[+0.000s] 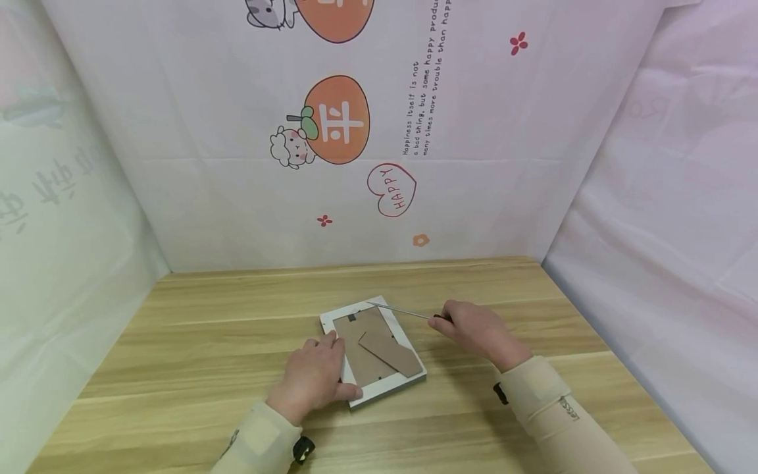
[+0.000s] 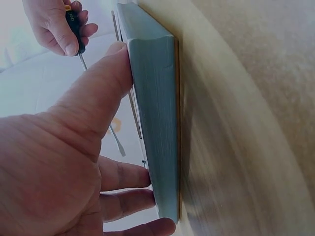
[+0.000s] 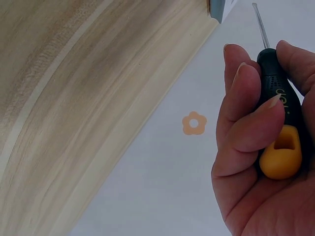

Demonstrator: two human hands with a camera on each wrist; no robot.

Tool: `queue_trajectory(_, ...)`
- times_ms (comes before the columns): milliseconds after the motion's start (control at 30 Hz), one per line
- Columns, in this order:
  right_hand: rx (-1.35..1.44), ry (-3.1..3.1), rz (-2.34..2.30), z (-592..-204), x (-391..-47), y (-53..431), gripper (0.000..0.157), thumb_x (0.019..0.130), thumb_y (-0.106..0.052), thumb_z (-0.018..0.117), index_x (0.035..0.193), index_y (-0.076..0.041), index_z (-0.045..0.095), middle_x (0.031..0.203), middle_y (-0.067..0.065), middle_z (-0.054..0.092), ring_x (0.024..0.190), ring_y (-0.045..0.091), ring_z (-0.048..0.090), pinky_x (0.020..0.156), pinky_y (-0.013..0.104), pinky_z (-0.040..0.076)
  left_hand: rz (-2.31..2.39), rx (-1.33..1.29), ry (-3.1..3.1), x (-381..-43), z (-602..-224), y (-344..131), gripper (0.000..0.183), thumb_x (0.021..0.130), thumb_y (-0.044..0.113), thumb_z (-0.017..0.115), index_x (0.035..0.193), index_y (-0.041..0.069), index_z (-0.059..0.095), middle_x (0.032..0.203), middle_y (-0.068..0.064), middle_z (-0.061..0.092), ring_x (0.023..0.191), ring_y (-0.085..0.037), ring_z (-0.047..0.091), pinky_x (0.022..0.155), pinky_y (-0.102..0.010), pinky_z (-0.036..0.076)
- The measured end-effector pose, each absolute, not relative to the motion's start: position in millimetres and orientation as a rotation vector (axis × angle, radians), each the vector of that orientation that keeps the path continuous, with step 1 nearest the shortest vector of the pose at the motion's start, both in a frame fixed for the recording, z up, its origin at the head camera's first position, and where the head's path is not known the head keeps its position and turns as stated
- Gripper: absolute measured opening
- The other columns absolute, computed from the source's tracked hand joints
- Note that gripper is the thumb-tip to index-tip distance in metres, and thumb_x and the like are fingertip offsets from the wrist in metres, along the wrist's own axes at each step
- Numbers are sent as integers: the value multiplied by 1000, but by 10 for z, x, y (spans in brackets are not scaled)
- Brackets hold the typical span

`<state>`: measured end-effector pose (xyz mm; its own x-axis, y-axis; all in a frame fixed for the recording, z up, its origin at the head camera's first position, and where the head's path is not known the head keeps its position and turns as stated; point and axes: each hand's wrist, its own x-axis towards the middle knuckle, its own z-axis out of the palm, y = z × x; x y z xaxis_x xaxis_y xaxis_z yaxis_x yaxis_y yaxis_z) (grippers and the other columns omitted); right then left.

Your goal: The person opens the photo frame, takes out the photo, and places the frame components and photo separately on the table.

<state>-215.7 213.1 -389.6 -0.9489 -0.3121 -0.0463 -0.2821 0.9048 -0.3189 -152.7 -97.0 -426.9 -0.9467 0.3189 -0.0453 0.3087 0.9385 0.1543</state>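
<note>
A picture frame [image 1: 385,391] lies face down on the table, its white-rimmed back turned up. Its brown backing board [image 1: 358,355] carries a brown stand leg [image 1: 391,352] set at a slant. My left hand [image 1: 314,375] rests along the frame's left side; in the left wrist view its thumb and fairly straight fingers press at the edge. My right hand [image 1: 476,329] grips a flat-blade screwdriver [image 3: 278,93] by its dark green handle with a yellow end. The shaft points left, and its tip overlaps the frame's far edge in the head view.
The wood-grain table [image 1: 207,342] ends at a white printed cloth [image 1: 474,164] behind. More pale cloth [image 1: 675,263] hangs at the right, and another cloth [image 1: 77,230] at the left. Small dark tabs [image 1: 353,317] show along the backing board's edge.
</note>
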Motion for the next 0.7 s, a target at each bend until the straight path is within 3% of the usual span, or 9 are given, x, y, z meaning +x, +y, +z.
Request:
queue_trajectory(467,-470,2981,-471,-3909,-2163,2124,34,104,-44,60,86,-15,60,70,-3,54,61,13,47,56,30,38,153,475,3052,-1514,-4307,-927,104,76,73,79,143,-4,56,152,-25,52,129,-45,58,95,-59,56)
queue_trajectory(700,-457,2965,-492,-3910,-2157,2126,34,105,-43,60,88,-14,61,71,-2,55,61,13,47,56,30,39,135,451,3086,-1508,-4335,-880,105,75,76,77,137,-6,59,146,-26,56,121,-43,62,87,-56,59)
